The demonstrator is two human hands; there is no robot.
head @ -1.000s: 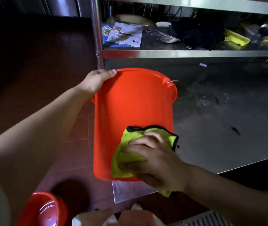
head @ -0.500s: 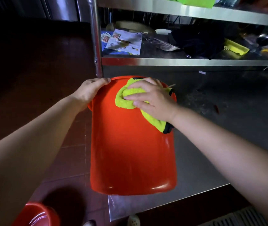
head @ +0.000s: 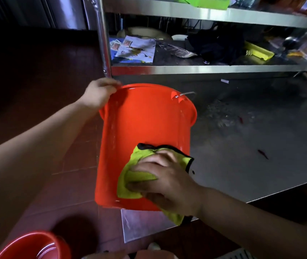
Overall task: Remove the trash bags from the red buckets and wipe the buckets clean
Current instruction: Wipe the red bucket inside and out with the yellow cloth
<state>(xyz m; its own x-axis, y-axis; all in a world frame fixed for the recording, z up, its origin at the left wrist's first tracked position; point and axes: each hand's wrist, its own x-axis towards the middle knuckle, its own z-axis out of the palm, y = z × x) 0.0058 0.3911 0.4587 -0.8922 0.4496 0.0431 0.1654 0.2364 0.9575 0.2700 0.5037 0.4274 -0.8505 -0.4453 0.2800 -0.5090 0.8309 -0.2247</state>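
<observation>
A red bucket [head: 141,126] lies tilted on its side, its rim toward the shelf and its base toward me, over the corner of a steel table. My left hand [head: 98,93] grips the rim at the far left. My right hand [head: 165,179] presses a yellow-green cloth [head: 136,176] with a black edge against the outer wall near the base. A wire handle end pokes out at the rim's right. A second red bucket [head: 31,247] stands on the floor at the lower left, only partly in view.
The steel table [head: 242,156] carries scattered scraps and red bits. Behind it a steel shelf [head: 205,69] holds papers, a dark cloth and a yellow tray. A shelf post [head: 103,40] rises beside my left hand. Dark red floor tiles lie to the left.
My right hand has slid the cloth from the bucket's rim end down to near its base. My left hand keeps its hold on the rim.
</observation>
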